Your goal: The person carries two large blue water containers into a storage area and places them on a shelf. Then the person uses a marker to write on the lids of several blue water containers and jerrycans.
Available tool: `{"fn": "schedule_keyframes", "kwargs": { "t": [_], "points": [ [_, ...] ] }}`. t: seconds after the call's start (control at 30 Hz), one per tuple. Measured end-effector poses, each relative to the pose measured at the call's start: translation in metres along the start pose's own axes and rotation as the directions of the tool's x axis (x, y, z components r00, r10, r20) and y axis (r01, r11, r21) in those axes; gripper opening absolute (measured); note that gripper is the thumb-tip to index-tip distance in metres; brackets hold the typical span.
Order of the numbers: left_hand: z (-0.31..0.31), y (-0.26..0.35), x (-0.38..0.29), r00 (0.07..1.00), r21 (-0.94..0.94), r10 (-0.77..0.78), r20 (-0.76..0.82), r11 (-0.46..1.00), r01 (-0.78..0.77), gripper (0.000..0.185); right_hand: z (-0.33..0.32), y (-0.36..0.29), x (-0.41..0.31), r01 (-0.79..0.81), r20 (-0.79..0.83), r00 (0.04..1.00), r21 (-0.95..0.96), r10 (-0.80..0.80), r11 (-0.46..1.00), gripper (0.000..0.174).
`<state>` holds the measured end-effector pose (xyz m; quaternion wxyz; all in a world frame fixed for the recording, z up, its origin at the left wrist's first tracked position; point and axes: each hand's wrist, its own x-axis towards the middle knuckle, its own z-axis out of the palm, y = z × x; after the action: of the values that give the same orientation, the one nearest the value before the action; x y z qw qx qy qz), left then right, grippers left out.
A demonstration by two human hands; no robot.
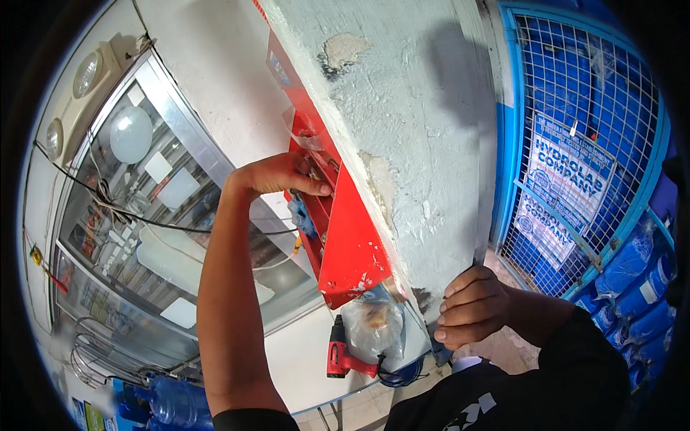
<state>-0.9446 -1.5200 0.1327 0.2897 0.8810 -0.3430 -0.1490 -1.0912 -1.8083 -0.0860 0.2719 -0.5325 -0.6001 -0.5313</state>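
My left hand [283, 175] reaches into a red metal shelf [353, 248] fixed beside a painted pillar. Its thumb shows on the near side, while the other fingertips are hidden among small items inside, so its grip is unclear. Below that hand, a blue item [303, 215] sits in a shelf compartment. A clear plastic sheet [310, 141] hangs by the upper part of the shelf. My right hand [474, 310] is curled around the lower edge of the pillar [431, 161], its fingers bent against the peeling paint.
Under the shelf, a red heat gun [338, 355] and a clear plastic bag [374, 328] lie on a white table [302, 372]. A glass window [178, 215] with loose cables [108, 199] is left. Right stands a blue mesh gate [582, 81] with printed signs; blue containers [641, 291] are stacked nearby.
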Motion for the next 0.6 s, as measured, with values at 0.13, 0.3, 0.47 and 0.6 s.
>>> {"fn": "schedule_keyframes", "kwargs": {
  "t": [0.13, 0.3, 0.47, 0.6],
  "points": [
    [-0.01, -0.01, -0.002, 0.977, 0.11, -0.21, 0.038, 0.973, 0.205, 0.057, 0.007, 0.001, 0.007, 0.008, -0.06, 0.998, 0.005, -0.008, 1.0, 0.017],
    [-0.007, -0.062, 0.006, 0.976, 0.072, -0.13, -0.173, 0.987, 0.144, 0.051, 0.008, 0.003, 0.006, 0.022, -0.108, 0.994, 0.024, -0.019, 0.999, 0.024],
    [-0.021, -0.118, -0.011, 0.925, -0.053, -0.082, -0.37, 0.996, 0.067, 0.052, 0.01, 0.004, 0.004, 0.055, -0.134, 0.99, 0.024, -0.051, 0.998, 0.022],
    [-0.016, -0.139, -0.025, 0.78, -0.189, 0.082, -0.62, 0.95, -0.25, 0.054, 0.014, 0.006, 0.007, 0.072, -0.181, 0.981, 0.022, -0.067, 0.997, 0.021]
  ]
}}
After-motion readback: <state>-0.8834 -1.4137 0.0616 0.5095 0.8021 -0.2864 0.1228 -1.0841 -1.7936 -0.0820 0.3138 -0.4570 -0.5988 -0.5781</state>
